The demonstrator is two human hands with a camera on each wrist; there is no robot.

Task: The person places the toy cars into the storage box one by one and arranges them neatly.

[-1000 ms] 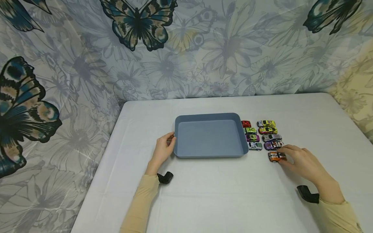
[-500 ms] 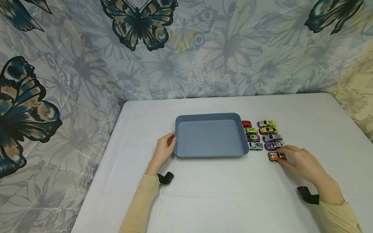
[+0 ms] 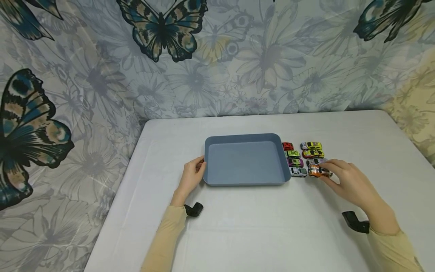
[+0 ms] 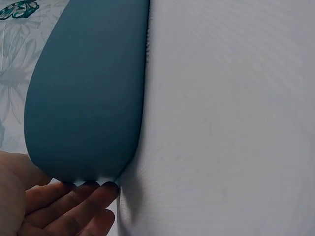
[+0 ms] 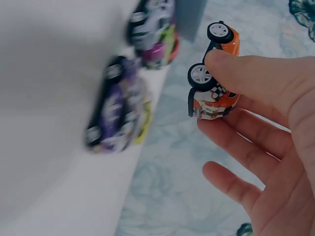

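In the head view, my right hand [image 3: 353,185] pinches an orange toy car [image 3: 317,171] between thumb and fingers. The car is lifted off the table, tilted with its wheels showing in the right wrist view [image 5: 216,93]. Beneath it a purple toy car [image 5: 115,108] stands on the table, mostly hidden in the head view. My left hand [image 3: 191,175] is at the left end of a blue-grey tray [image 3: 246,160], fingertips touching its outer wall. In the left wrist view those fingers [image 4: 74,209] lie loosely against the tray's end, with the thumb beside it.
Two columns of toy cars stand right of the tray, among them a red car [image 3: 287,146], a white car [image 3: 298,172] and a yellow car [image 3: 310,145]. The white table [image 3: 258,230] reaches back to a butterfly-patterned cloth [image 3: 238,75].
My right hand has raised the orange toy car from the table and moved it slightly away from me, over the purple car. The left hand and tray stay in place.
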